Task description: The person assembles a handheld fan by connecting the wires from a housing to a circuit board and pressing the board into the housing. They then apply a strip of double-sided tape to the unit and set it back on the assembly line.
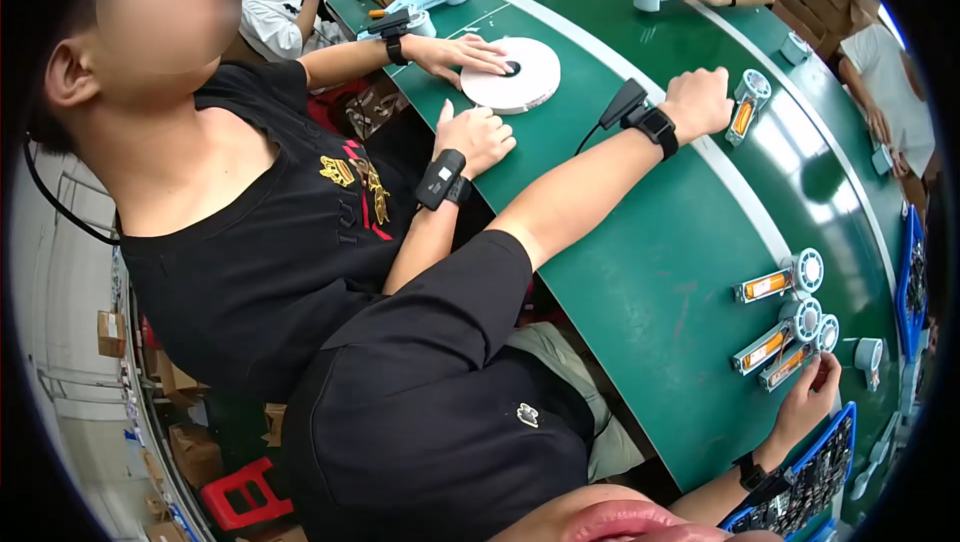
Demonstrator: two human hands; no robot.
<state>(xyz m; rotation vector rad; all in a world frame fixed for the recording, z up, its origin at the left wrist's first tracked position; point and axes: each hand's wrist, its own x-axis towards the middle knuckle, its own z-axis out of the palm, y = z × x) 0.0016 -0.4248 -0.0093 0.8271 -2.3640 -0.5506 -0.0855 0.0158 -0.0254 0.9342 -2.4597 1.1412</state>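
Observation:
My left hand (700, 104) is stretched far out over the table, curled into a fist. Its fingertips are hidden. Just beyond its knuckles lies a small handheld fan (743, 108), its handle open on an orange battery. My right hand (806, 400) is low at the right, fingers closed at the neck of another opened handheld fan (787, 368). Two more such fans lie side by side against it, the middle fan (763, 347) and the upper fan (765, 286), both with orange batteries showing. A further fan (869, 357) lies right of my right hand.
A co-worker in a black shirt sits at my left, hands at a white roll (515, 92) on the green table (640, 312). A blue-rimmed tray of dark parts (800, 497) stands beside my right wrist. Other people work across the table. A red stool (245, 494) stands lower left.

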